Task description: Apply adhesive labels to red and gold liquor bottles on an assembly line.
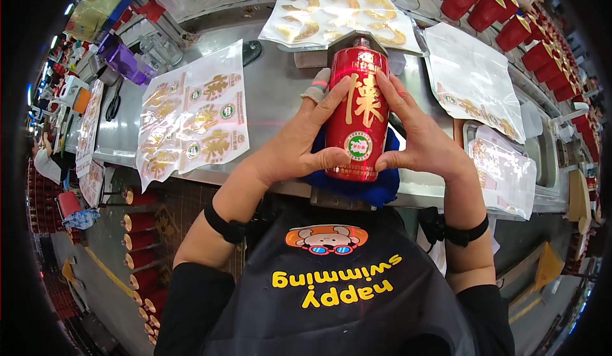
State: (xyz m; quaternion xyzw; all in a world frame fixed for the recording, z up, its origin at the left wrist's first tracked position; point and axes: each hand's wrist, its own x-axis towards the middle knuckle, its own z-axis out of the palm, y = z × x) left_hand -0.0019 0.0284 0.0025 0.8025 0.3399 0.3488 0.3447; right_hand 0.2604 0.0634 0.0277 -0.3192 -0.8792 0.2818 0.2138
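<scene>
1. The bottle (361, 121) lies over a blue cloth (387, 189) at the bench's (274, 75) near edge, neck away from the person; the cloth probably cushions it.
2. The left hand (298, 140) grasps the bottle's left side; the right hand (423, 136) grasps its right, seemingly steadying it while leaving the lettering (365, 99) mostly in view.
3. The left sheet (194, 113), right sheet (468, 62) and far sheet (338, 19) lie around it, apparently for easy reach.

Red bottle (358, 123), gold-lettered front, held between left hand (298, 138) and right hand (422, 129), one on each side. Blue cloth (382, 193) showing around the lower end. Metal bench (271, 91): white sticker sheet (194, 110) at left; sheet of curved gold pieces (338, 19) beyond the bottle.
</scene>
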